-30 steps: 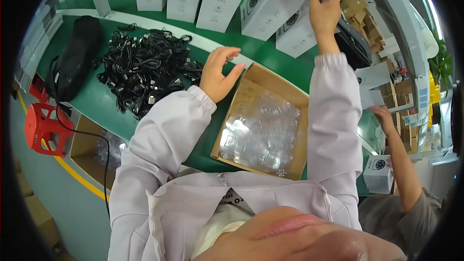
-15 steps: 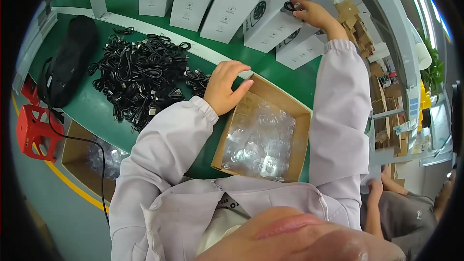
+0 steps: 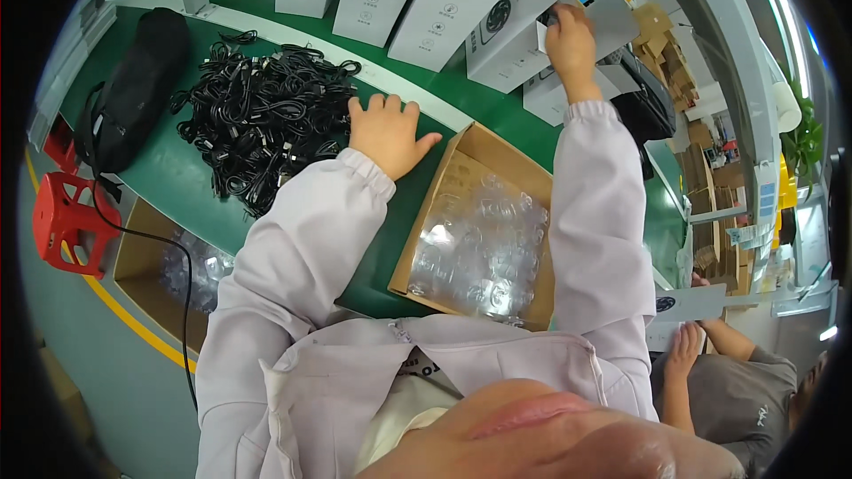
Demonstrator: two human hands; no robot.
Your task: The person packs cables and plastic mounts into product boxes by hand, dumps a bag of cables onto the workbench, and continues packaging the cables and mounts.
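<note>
My left hand lies palm down at the right edge of a heap of black coiled cables, fingers spread and thumb out. Any cable under its palm is hidden. My right hand reaches far right to an open white carton with a round fan picture. Its fingertips dip behind the carton's raised flap, so what they hold, if anything, cannot be seen. Between my forearms stands an open brown cardboard box with clear plastic pieces inside.
More white cartons stand in a row along the far side. A black bag sits right of my right wrist, a long black pouch at left. Red stools and another cardboard box are lower left. A co-worker handles a carton at right.
My right hand, earlier holding a coiled black cable above the cartons, has come down into the carton's opening. My left hand has shifted left off the brown box's corner toward the cables.
</note>
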